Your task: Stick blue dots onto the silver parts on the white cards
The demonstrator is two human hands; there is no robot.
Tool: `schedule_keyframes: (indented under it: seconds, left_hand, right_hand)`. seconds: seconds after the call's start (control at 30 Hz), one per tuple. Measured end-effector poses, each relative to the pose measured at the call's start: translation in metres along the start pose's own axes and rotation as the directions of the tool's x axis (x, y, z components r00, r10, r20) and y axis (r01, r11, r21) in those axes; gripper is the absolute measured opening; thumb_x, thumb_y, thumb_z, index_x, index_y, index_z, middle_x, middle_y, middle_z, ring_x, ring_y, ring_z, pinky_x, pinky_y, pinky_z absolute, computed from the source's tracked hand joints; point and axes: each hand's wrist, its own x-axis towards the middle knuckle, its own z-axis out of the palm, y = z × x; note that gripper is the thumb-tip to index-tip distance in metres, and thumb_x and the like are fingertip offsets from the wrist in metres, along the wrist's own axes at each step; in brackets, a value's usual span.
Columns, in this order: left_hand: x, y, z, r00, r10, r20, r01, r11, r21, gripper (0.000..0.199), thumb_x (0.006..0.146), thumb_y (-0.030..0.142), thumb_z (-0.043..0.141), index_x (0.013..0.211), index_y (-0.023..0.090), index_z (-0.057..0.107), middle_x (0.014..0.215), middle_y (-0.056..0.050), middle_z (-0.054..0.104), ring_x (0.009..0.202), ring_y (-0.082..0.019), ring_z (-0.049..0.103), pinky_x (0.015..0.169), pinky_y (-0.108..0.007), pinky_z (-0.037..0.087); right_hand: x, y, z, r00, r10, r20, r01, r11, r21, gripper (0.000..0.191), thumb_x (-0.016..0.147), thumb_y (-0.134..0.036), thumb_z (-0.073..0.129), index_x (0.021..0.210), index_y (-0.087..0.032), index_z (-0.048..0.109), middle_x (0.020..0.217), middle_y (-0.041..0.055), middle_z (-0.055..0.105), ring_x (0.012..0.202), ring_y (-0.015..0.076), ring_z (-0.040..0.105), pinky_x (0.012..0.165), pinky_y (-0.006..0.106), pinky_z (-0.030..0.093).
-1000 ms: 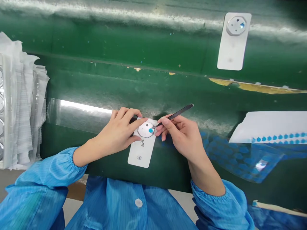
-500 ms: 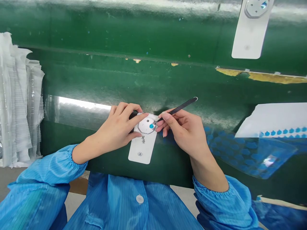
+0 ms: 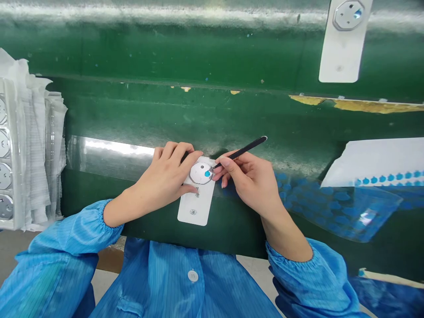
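A white card with printed marks lies on the green table. On its upper part sits an octagonal metal-rimmed disc, which bears a small blue dot near its right side. My left hand rests at the card's left edge, its fingers spread and its thumb over the card below the disc. Black tweezers are held in my right hand between thumb and fingers, their tip at the disc's right side beside the blue dot.
Plastic trays with white sheets stand at the left. A clear strip lies left of my hands. Rightward are blue-dotted film and white paper. Another card with a disc is at the upper right.
My left index finger has lifted back a little from the disc, showing more of it. The view has shifted slightly, and more of the left trays shows.
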Motion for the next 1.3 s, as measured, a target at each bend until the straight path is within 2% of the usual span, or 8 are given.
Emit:
schedule_keyframes:
  seconds: [0.23,0.4,0.47,0.53,0.7,0.87,1.23,1.3]
  left_hand:
    - [0.014,0.016,-0.004,0.993,-0.106,0.056,0.103,0.993,0.055,0.067,0.069,0.031,0.097,0.114,0.014,0.050,0.129,-0.017,0.056,0.116,-0.036,0.049,0.088,-0.043,0.040]
    - [0.010,0.008,-0.004,0.995,-0.094,0.028,0.098,0.958,-0.268,0.058,0.077,0.014,0.086,0.118,0.018,0.045,0.120,-0.010,0.062,0.105,-0.028,0.057,0.086,-0.041,0.044]
    - [0.009,0.005,-0.005,0.994,-0.099,0.045,0.107,0.819,-0.563,0.053,0.085,0.014,0.078,0.125,0.021,0.046,0.118,-0.007,0.063,0.095,-0.022,0.062,0.079,-0.036,0.048]
    - [0.009,0.003,-0.005,0.992,-0.110,0.066,0.120,0.604,-0.788,0.045,0.090,0.023,0.075,0.126,0.023,0.049,0.112,-0.005,0.065,0.089,-0.020,0.065,0.073,-0.032,0.051]
    - [0.010,0.007,0.000,0.979,-0.182,0.096,0.127,0.171,-0.977,0.046,0.086,0.036,0.082,0.116,0.022,0.051,0.101,-0.004,0.067,0.089,-0.020,0.068,0.076,-0.032,0.058]
    - [0.008,0.014,0.007,0.970,-0.242,0.033,0.100,0.269,-0.958,0.045,0.087,0.037,0.083,0.117,0.022,0.054,0.102,-0.004,0.066,0.087,-0.018,0.066,0.073,-0.029,0.057]
    - [0.001,0.029,0.017,0.964,-0.263,-0.051,0.066,0.418,-0.906,0.043,0.092,0.034,0.075,0.125,0.023,0.049,0.102,-0.005,0.061,0.085,-0.018,0.062,0.069,-0.027,0.054]
    - [0.001,0.029,0.016,0.964,-0.261,-0.038,0.060,0.359,-0.932,0.042,0.092,0.034,0.075,0.124,0.023,0.050,0.100,-0.004,0.061,0.084,-0.017,0.062,0.069,-0.026,0.054]
  right_hand:
    - [-0.012,0.001,0.003,0.965,-0.259,-0.040,0.248,0.951,-0.187,0.024,0.105,-0.045,0.062,0.102,-0.023,0.070,0.077,0.0027,0.071,0.062,0.0181,0.067,0.059,0.033,0.058]
    - [-0.014,-0.003,0.005,0.817,-0.509,-0.272,0.483,0.861,-0.159,0.020,0.107,-0.039,0.056,0.098,-0.024,0.066,0.101,0.0081,0.067,0.095,0.0244,0.068,0.085,0.042,0.057]
    - [-0.014,-0.005,0.006,0.827,-0.478,-0.297,0.464,0.877,-0.121,0.018,0.107,-0.039,0.055,0.106,-0.025,0.066,0.107,0.0083,0.065,0.099,0.0243,0.066,0.088,0.041,0.056]
    - [-0.015,-0.005,0.007,0.895,-0.369,-0.249,0.368,0.928,-0.050,0.022,0.105,-0.044,0.057,0.112,-0.025,0.066,0.107,0.0074,0.064,0.095,0.0229,0.064,0.083,0.038,0.055]
    - [-0.016,-0.007,0.012,0.996,-0.069,0.054,0.053,0.964,0.259,0.034,0.095,-0.054,0.070,0.106,-0.022,0.068,0.090,0.0039,0.066,0.072,0.0185,0.062,0.058,0.029,0.049]
    - [-0.015,-0.006,0.015,0.995,0.061,0.081,-0.081,0.958,0.274,0.041,0.088,-0.060,0.077,0.092,-0.020,0.068,0.079,0.0037,0.067,0.064,0.0185,0.062,0.051,0.027,0.047]
    - [-0.014,-0.007,0.017,0.998,0.062,0.011,-0.063,0.965,0.254,0.046,0.083,-0.062,0.080,0.075,-0.018,0.068,0.071,0.0041,0.065,0.059,0.0175,0.060,0.049,0.026,0.044]
    - [-0.015,-0.007,0.019,0.998,0.060,-0.017,-0.054,0.968,0.243,0.046,0.084,-0.061,0.079,0.073,-0.018,0.066,0.068,0.0035,0.064,0.057,0.0162,0.058,0.048,0.026,0.042]
